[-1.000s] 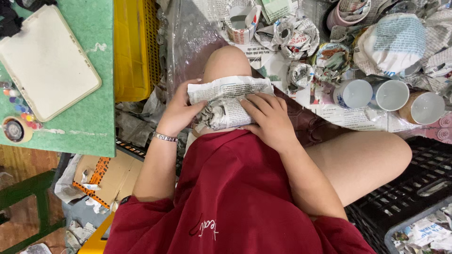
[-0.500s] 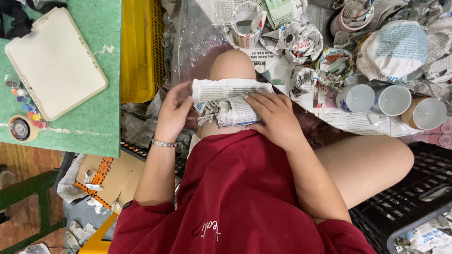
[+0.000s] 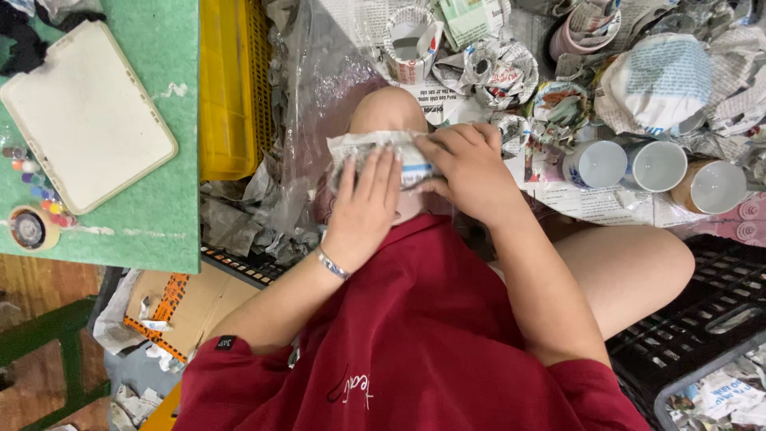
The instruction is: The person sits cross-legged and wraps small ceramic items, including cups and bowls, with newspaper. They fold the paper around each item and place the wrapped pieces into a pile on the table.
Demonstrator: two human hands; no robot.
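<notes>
A bundle wrapped in newspaper rests on my bare knee. My left hand, with a bracelet on the wrist, lies flat over the bundle's middle, fingers together, and presses it down. Gripping the bundle's right end is my right hand, its fingers curled over the paper. What is inside the paper is hidden. I sit in a red shirt.
Three white mugs lie on newspaper at the right, among several wrapped items. A yellow crate and a green table with a white tray stand at left. A black crate is at lower right, a cardboard box at lower left.
My left hand has slid from the bundle's left side onto its top. My right hand has closed over the right end, and the paper is folded tighter.
</notes>
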